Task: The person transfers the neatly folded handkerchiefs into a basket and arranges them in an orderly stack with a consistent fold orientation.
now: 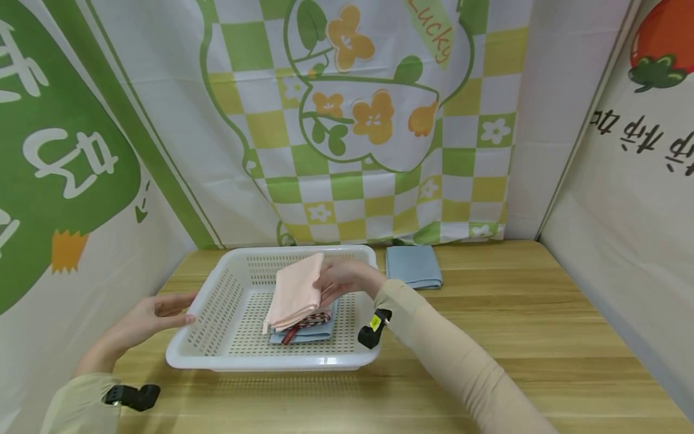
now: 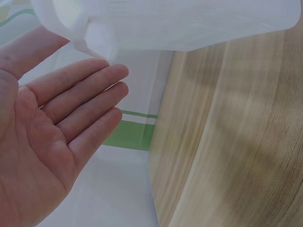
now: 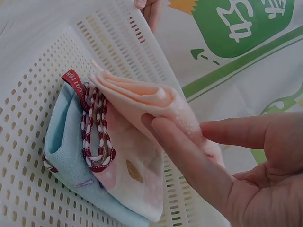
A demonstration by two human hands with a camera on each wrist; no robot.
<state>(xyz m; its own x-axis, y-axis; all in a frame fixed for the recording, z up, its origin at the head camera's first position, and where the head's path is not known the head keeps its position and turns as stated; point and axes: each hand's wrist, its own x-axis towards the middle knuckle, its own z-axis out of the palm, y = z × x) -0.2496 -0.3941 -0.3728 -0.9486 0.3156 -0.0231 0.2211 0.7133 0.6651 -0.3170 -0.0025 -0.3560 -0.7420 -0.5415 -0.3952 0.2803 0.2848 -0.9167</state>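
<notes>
My right hand point(image 1: 343, 278) pinches a folded pink towel point(image 1: 295, 289) between thumb and fingers, inside a white plastic basket point(image 1: 181, 360). In the right wrist view the pink towel point(image 3: 177, 113) leans over a small stack. That stack holds a patterned towel point(image 3: 135, 165) with a dark red and white braided edge, on top of a folded light blue towel point(image 3: 66, 132) with a red tag. At the basket's left wall is my left hand point(image 1: 138, 322), its thumb by the rim. The left wrist view shows the left hand's point(image 2: 57, 123) fingers straight, beside the basket's underside point(image 2: 156, 28).
A second folded light blue towel point(image 1: 414, 266) lies on the wooden table point(image 1: 515, 319), right of the basket and near the back edge. Printed cloth curtains point(image 1: 374, 199) hang behind the table and along both sides.
</notes>
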